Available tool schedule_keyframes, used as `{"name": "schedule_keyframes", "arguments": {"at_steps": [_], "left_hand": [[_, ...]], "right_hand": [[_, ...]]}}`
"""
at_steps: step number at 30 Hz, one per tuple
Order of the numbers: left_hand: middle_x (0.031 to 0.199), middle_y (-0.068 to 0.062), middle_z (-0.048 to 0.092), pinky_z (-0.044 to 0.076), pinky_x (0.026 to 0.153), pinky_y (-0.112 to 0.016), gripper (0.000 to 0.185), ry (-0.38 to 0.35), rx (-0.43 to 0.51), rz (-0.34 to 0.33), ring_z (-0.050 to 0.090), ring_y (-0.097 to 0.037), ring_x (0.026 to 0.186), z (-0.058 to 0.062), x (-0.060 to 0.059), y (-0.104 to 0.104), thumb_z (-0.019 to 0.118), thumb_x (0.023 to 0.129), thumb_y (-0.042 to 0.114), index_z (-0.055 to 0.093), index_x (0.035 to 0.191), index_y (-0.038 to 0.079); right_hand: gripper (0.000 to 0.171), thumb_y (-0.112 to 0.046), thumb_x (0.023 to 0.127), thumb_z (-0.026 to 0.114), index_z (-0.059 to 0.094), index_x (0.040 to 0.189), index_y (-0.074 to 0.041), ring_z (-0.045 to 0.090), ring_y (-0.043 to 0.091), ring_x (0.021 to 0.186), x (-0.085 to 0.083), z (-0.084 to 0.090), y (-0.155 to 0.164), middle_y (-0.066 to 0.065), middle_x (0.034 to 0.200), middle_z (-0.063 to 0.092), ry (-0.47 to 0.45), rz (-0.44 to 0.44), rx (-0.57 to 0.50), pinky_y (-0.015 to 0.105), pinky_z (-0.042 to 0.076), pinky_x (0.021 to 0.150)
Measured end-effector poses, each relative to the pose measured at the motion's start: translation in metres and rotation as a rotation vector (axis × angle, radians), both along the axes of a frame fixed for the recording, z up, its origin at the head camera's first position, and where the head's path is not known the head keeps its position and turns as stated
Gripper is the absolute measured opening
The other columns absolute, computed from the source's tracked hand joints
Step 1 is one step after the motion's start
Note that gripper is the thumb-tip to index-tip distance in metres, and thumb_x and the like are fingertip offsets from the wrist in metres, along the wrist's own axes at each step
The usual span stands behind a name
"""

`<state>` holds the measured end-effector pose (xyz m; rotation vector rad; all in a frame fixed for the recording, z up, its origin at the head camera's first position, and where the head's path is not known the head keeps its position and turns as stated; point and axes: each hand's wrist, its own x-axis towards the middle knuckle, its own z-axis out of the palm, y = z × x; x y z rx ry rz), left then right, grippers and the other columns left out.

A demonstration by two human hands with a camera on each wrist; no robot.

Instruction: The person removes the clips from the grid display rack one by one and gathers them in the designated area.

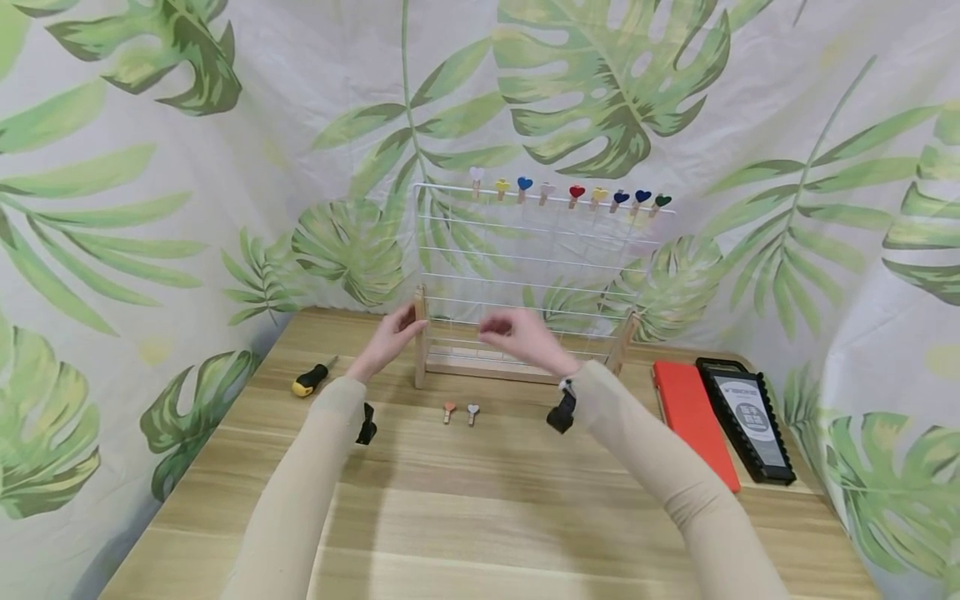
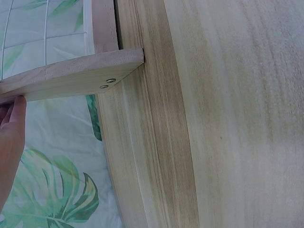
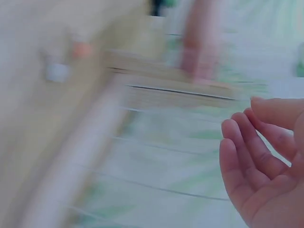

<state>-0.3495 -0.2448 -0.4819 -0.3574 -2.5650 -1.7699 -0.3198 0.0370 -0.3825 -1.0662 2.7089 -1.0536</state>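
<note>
A white wire grid rack (image 1: 525, 265) with wooden side posts stands at the back of the table. My left hand (image 1: 392, 335) holds the left wooden post (image 1: 420, 358), thumb toward the front; its other fingers are partly hidden. In front of the grid is my right hand (image 1: 525, 337), fingers loosely bent, with nothing seen between them in the right wrist view. Several heart-topped clothespins (image 1: 577, 193) are clipped along the rack's top wire. On the table before the rack lie an orange heart clothespin (image 1: 448, 412) and a white heart clothespin (image 1: 472, 414).
A yellow and black screwdriver (image 1: 309, 381) lies on the table left of my left hand. On the right are a red flat case (image 1: 693, 421) and a black tool holder (image 1: 750, 417) with a printed label. Leaf-printed cloth hangs behind the table.
</note>
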Motion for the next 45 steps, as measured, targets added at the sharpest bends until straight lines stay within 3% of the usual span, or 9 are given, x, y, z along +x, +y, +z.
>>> {"name": "schedule_keyframes", "arguments": {"at_steps": [6, 9, 12, 16, 21, 27, 36, 41, 45], "left_hand": [[0.159, -0.030, 0.027, 0.031, 0.121, -0.053, 0.068, -0.011, -0.017, -0.005, 0.029, -0.042, 0.148, -0.001, 0.000, -0.001, 0.049, 0.105, 0.027, 0.017, 0.156, -0.004], [0.159, -0.030, 0.024, 0.028, 0.122, -0.054, 0.067, -0.021, -0.011, -0.012, 0.026, -0.042, 0.149, 0.002, 0.003, 0.000, 0.048, 0.106, 0.024, 0.015, 0.156, -0.005], [0.159, -0.032, 0.022, 0.026, 0.123, -0.055, 0.066, -0.031, 0.003, -0.011, 0.023, -0.044, 0.150, 0.009, 0.006, 0.003, 0.048, 0.106, 0.021, 0.015, 0.155, -0.007], [0.159, -0.033, 0.023, 0.026, 0.122, -0.055, 0.065, -0.028, 0.001, -0.010, 0.024, -0.045, 0.149, 0.010, 0.008, 0.003, 0.047, 0.106, 0.019, 0.015, 0.155, -0.009], [0.157, -0.029, 0.031, 0.032, 0.120, -0.053, 0.066, -0.009, -0.032, 0.010, 0.032, -0.041, 0.147, 0.003, 0.006, 0.000, 0.049, 0.106, 0.025, 0.019, 0.156, -0.004], [0.152, -0.029, 0.039, 0.038, 0.117, -0.054, 0.063, 0.020, -0.029, 0.013, 0.039, -0.041, 0.143, 0.001, 0.005, 0.000, 0.051, 0.105, 0.024, 0.024, 0.155, -0.004], [0.154, -0.030, 0.036, 0.034, 0.119, -0.054, 0.064, 0.024, 0.001, 0.008, 0.036, -0.042, 0.144, 0.003, 0.005, 0.001, 0.051, 0.105, 0.024, 0.023, 0.155, -0.004], [0.155, -0.028, 0.036, 0.035, 0.119, -0.052, 0.063, 0.014, -0.007, 0.006, 0.037, -0.040, 0.145, 0.003, 0.006, 0.002, 0.051, 0.105, 0.024, 0.024, 0.155, -0.003], [0.154, -0.028, 0.038, 0.036, 0.119, -0.052, 0.061, 0.011, -0.005, 0.007, 0.038, -0.040, 0.144, 0.003, 0.005, 0.001, 0.051, 0.105, 0.023, 0.026, 0.155, -0.003]], "right_hand": [[0.025, -0.014, 0.095, 0.066, 0.069, 0.117, -0.002, 0.069, 0.023, 0.099, 0.000, 0.095, 0.003, 0.014, 0.115, 0.073, 0.042, -0.009, -0.133, 0.030, 0.059, 0.089], [0.024, -0.013, 0.094, 0.067, 0.070, 0.115, 0.000, 0.070, 0.023, 0.097, -0.004, 0.135, 0.003, 0.015, 0.113, 0.073, 0.163, -0.037, -0.193, 0.028, 0.059, 0.087], [0.021, -0.014, 0.094, 0.068, 0.072, 0.111, -0.001, 0.071, 0.021, 0.094, -0.012, 0.164, 0.002, 0.013, 0.110, 0.075, 0.280, -0.080, -0.232, 0.026, 0.059, 0.085], [0.020, -0.018, 0.096, 0.067, 0.073, 0.110, -0.006, 0.071, 0.018, 0.095, -0.028, 0.189, -0.001, 0.010, 0.110, 0.075, 0.363, -0.113, -0.210, 0.026, 0.058, 0.088], [0.022, -0.019, 0.098, 0.063, 0.071, 0.114, -0.005, 0.069, 0.019, 0.099, -0.049, 0.200, -0.009, 0.011, 0.112, 0.073, 0.379, -0.118, -0.117, 0.027, 0.056, 0.091], [0.022, -0.021, 0.098, 0.062, 0.072, 0.111, -0.006, 0.068, 0.019, 0.093, -0.063, 0.199, -0.019, 0.010, 0.108, 0.074, 0.328, -0.141, -0.028, 0.028, 0.055, 0.086], [0.024, -0.024, 0.098, 0.063, 0.076, 0.107, -0.006, 0.070, 0.019, 0.087, -0.066, 0.197, -0.028, 0.011, 0.102, 0.076, 0.358, -0.104, 0.066, 0.030, 0.057, 0.085], [0.022, -0.022, 0.097, 0.063, 0.076, 0.106, -0.006, 0.068, 0.011, 0.072, -0.065, 0.198, -0.031, 0.011, 0.101, 0.077, 0.344, -0.090, 0.077, 0.025, 0.057, 0.077], [0.019, -0.020, 0.096, 0.065, 0.076, 0.104, -0.007, 0.067, 0.009, 0.072, -0.063, 0.198, -0.032, 0.010, 0.100, 0.077, 0.317, -0.088, 0.064, 0.021, 0.054, 0.072]]}}
